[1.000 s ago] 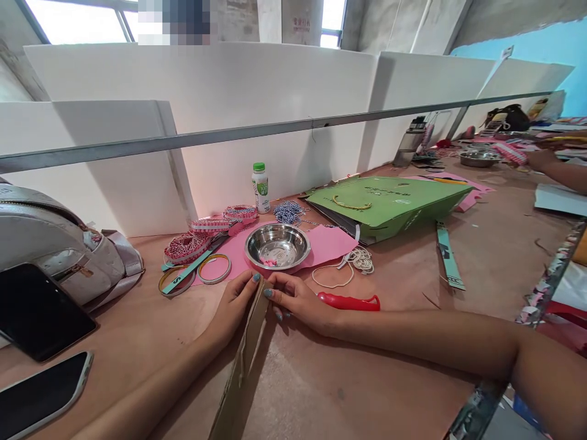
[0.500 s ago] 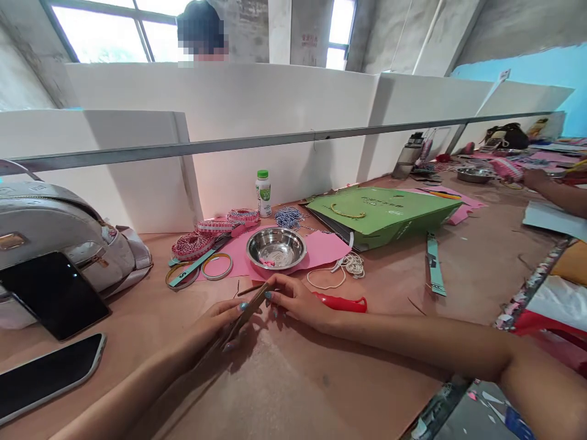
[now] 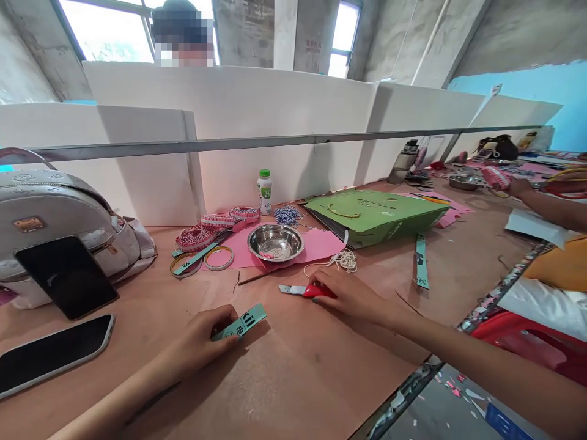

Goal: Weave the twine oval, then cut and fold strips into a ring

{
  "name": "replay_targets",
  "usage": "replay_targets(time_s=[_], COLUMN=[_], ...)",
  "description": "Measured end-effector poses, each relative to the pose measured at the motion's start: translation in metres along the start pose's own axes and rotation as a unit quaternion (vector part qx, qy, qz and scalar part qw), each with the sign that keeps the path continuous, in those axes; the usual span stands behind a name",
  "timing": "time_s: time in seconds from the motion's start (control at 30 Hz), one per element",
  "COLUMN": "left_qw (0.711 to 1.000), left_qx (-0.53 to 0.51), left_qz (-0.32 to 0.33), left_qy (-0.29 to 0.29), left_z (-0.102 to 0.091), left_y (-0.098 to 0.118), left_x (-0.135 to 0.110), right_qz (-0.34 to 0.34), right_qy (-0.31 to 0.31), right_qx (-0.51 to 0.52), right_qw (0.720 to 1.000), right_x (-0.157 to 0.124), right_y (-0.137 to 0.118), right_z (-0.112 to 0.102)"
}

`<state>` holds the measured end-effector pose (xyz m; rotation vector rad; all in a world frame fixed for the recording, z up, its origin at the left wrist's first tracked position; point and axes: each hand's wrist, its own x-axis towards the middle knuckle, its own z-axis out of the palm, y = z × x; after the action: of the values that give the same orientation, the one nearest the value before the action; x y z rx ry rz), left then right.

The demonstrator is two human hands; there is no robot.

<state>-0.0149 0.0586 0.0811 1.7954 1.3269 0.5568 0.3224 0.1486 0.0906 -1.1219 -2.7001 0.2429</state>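
My left hand point(image 3: 213, 335) pinches a teal printed cardboard strip point(image 3: 250, 320) between thumb and fingers, just above the table. To its right, my right hand point(image 3: 337, 290) is closed around the red handle of a utility knife point(image 3: 293, 289), whose blade points left. A thin brown stick point(image 3: 254, 278) lies beyond the blade. Behind the hands, a steel bowl point(image 3: 276, 242) with small pink bits in it rests on pink paper point(image 3: 321, 243). A bundle of cream cord point(image 3: 345, 260) lies near the paper's edge.
Two phones point(image 3: 66, 278) and a silver backpack point(image 3: 68, 201) occupy the left side. Tape rolls point(image 3: 219, 258), red-and-white trim point(image 3: 197, 238) and a bottle point(image 3: 265, 192) stand further back. A green folder point(image 3: 376, 214) and another teal strip point(image 3: 421, 263) lie right. A co-worker's hand point(image 3: 520, 186) shows far right.
My right hand has left the strip and taken hold of the red knife. My left hand now holds the strip alone, lower, with its printed teal side showing. The view has shifted slightly.
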Motion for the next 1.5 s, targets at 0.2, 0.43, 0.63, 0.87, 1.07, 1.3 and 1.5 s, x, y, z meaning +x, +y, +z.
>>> replay_targets(time_s=[0.2,0.43,0.63,0.87,1.07,1.3,1.5], left_qw=[0.999,0.981,0.829,0.693,0.730,0.779,0.830], left_qx=[0.040,0.102,0.403,0.453,0.435,0.473,0.465], left_qz=[0.029,0.131,0.334,0.498,0.465,0.383,0.267], left_qy=[0.004,0.105,0.197,0.257,0.248,0.151,0.154], left_z=[-0.001,0.014,0.024,0.018,0.022,0.041,0.050], left_y=[0.000,0.013,0.018,0.018,0.015,-0.010,-0.002], left_x=[0.005,-0.006,-0.021,-0.023,-0.010,-0.013,-0.037], right_qz=[-0.055,0.014,0.158,0.156,0.118,0.021,0.007], right_qy=[0.009,0.009,-0.128,-0.188,-0.166,-0.082,-0.154], right_qx=[0.013,0.232,0.540,0.635,0.562,0.270,0.134], right_qw=[0.998,0.972,0.817,0.733,0.801,0.959,0.979], right_x=[0.001,0.000,-0.004,-0.008,0.002,0.006,-0.003], right_y=[-0.019,-0.046,-0.052,-0.067,-0.082,-0.068,-0.079], right_z=[-0.004,-0.012,-0.004,0.014,0.019,-0.005,-0.025])
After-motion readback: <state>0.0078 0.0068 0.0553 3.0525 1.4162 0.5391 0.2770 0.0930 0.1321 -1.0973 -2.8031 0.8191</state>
